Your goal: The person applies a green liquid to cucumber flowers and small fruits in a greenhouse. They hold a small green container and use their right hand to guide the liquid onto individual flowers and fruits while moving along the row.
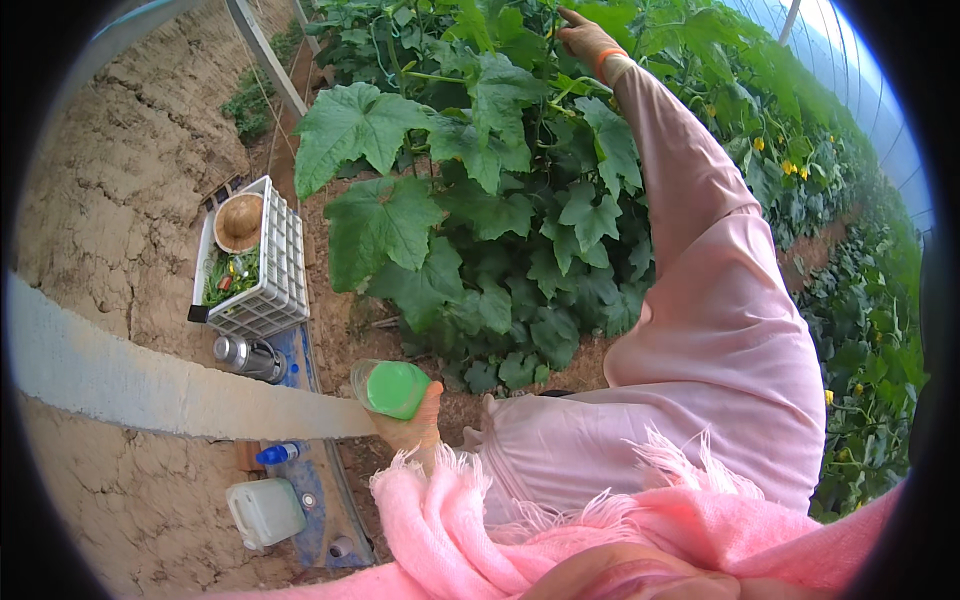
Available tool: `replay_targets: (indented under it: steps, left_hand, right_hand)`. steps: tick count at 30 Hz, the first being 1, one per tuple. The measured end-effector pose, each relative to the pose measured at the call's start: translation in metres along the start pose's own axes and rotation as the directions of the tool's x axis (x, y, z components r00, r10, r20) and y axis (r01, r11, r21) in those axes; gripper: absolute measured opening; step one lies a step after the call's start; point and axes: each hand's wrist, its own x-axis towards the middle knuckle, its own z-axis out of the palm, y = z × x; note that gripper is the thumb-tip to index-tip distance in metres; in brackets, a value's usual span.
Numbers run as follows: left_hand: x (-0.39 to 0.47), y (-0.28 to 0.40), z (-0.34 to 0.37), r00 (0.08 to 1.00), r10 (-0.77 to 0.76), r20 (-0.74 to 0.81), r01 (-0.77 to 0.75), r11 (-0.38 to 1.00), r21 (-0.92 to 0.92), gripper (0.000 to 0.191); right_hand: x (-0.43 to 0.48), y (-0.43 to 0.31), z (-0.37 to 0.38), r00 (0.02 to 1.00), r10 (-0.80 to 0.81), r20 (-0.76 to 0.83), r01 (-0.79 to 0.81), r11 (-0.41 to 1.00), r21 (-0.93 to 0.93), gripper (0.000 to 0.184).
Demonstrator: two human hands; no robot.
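My left hand (411, 429), in an orange-tinged glove, is closed around a clear cup of green liquid (393, 388) at the lower centre. My right arm reaches up and across to the leafy vines at the top. My right hand (581, 36), with an orange band at the wrist, has a finger stretched out among the leaves; whether it touches a stem cannot be told. Large green lobed leaves (384, 225) of a cucumber-like plant fill the middle, with a pale blue-green string (384, 54) hanging among them.
A white plastic crate (271, 281) with a straw hat (239, 223) and cut greens stands at left. Below it are a metal thermos (251, 358), a blue-capped bottle (278, 453) and a translucent jug (266, 513). A pale curved beam (180, 386) crosses at left. More yellow-flowered vines (862, 337) grow at right.
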Motion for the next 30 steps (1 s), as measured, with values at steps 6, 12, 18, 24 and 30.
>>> replay_targets:
  steps: [6,12,18,24,30]
  left_hand:
    - [-0.012,-0.010,0.023,0.997,0.080,-0.013,-0.074,0.967,0.243,0.083]
    - [-0.015,-0.019,0.062,0.998,0.064,-0.004,-0.063,0.985,0.161,0.081]
    - [-0.018,-0.021,0.099,0.999,0.017,-0.030,-0.011,0.983,0.185,0.080]
    - [-0.028,-0.006,0.109,0.998,0.051,0.022,-0.054,0.981,0.185,0.073]
    - [-0.035,0.017,0.098,0.996,0.073,-0.057,-0.051,0.949,0.312,0.070]
  right_hand:
    - [-0.010,-0.013,-0.024,0.967,-0.143,0.212,0.210,0.918,-0.336,0.026]
    - [-0.027,-0.022,-0.039,0.590,-0.718,0.369,0.750,0.319,-0.579,0.021]
    - [-0.024,-0.007,-0.039,0.678,-0.631,0.378,0.708,0.421,-0.567,0.019]
    - [-0.020,0.034,-0.021,0.694,-0.720,-0.002,0.526,0.509,-0.682,0.013]
    - [-0.053,-0.007,-0.028,0.471,-0.679,-0.563,0.748,0.645,-0.153,0.021]
